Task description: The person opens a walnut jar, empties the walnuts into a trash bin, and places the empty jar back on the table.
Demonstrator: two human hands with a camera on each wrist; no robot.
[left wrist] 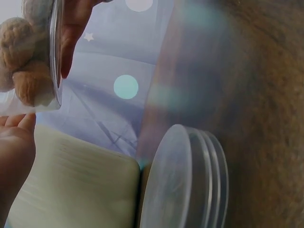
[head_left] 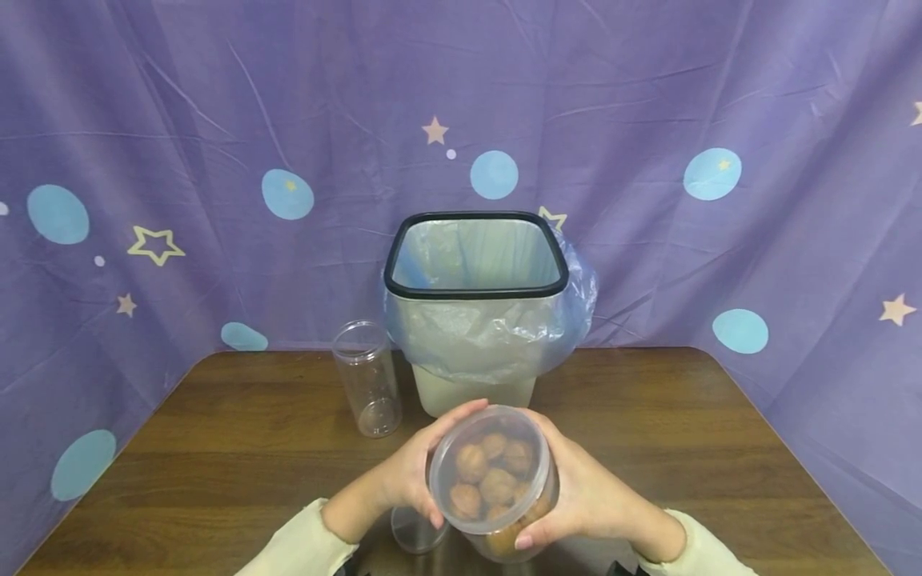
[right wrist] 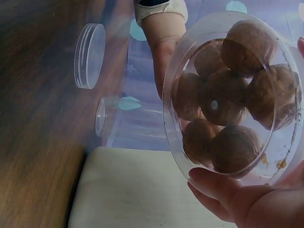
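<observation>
Between both hands, raised off the table, is a clear plastic jar (head_left: 504,544) of walnuts (right wrist: 223,97), its translucent lid (head_left: 493,472) on top and tilted toward the head camera. My left hand (head_left: 410,472) grips the jar's left side, with the thumb near the lid rim. From the opposite side my right hand (head_left: 576,484) holds it, thumb on the front wall below the lid. Several walnuts show through the jar's base in the right wrist view, with small brown bits inside. Under the left hand, a loose clear lid (head_left: 418,532) lies on the table.
A second clear jar (head_left: 370,384), lidless and without visible contents, stands upright at the back left. Beside it is a pale bin (head_left: 471,392) with a black rim and a bluish plastic liner. A purple patterned curtain (head_left: 634,96) hangs behind the wooden table (head_left: 238,448).
</observation>
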